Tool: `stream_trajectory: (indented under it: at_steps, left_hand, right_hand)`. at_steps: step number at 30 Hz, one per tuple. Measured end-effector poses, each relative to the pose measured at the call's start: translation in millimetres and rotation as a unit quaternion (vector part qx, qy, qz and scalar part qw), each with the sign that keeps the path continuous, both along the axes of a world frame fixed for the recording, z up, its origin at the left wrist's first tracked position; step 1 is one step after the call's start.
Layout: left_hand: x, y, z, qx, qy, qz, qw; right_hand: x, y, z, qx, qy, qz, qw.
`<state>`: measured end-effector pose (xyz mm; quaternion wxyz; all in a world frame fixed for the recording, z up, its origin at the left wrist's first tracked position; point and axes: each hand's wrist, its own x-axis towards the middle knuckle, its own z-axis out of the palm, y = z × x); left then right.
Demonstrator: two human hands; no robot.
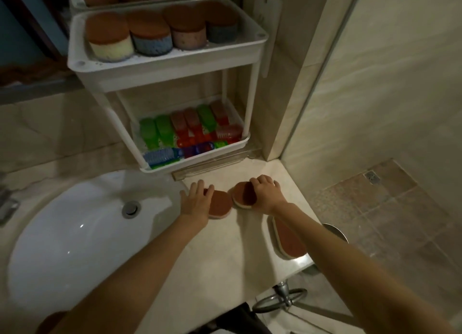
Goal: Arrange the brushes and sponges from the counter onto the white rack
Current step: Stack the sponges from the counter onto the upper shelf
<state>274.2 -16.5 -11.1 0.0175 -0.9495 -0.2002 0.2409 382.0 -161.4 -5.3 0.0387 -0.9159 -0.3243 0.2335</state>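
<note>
Three round brown-topped sponges lie on the pale counter (225, 253). My left hand (196, 200) rests flat on the left sponge (220, 205), fingers spread. My right hand (266, 192) curls over the middle sponge (243, 196), whose near edge is tilted up off the counter. A third sponge (287, 241) lies nearer, partly under my right forearm. The white rack (160, 70) stands behind: its upper tray holds several stacked sponges (110, 37), and its lower tray (200, 156) holds several green, red, blue and purple brushes (180, 131).
A white oval sink (75, 228) with a metal drain (130, 208) fills the counter's left. A tiled wall and glass panel (312, 88) rise on the right, with the tiled floor (387, 208) and a floor drain below. A metal towel ring (282, 300) hangs under the counter's front edge.
</note>
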Motion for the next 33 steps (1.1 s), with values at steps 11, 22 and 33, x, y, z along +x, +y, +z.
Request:
stream_trajectory:
  at_steps: [11,22,33]
  left_hand:
    - [-16.5,12.9,68.7,-0.059,-0.188,0.009,0.98]
    - [-44.2,56.5,233.9,-0.072,-0.46,-0.008,0.885]
    - [20.4,121.4,282.0,-0.06,-0.385,0.059,0.919]
  right_hand:
    - [-8.3,7.0,79.6,0.125,-0.06,-0.013,0.99]
    - [-19.3,29.6,230.1,0.4,-0.149,-0.03,0.904]
    - [37.5,110.4,283.3,0.378,-0.161,0.019,0.912]
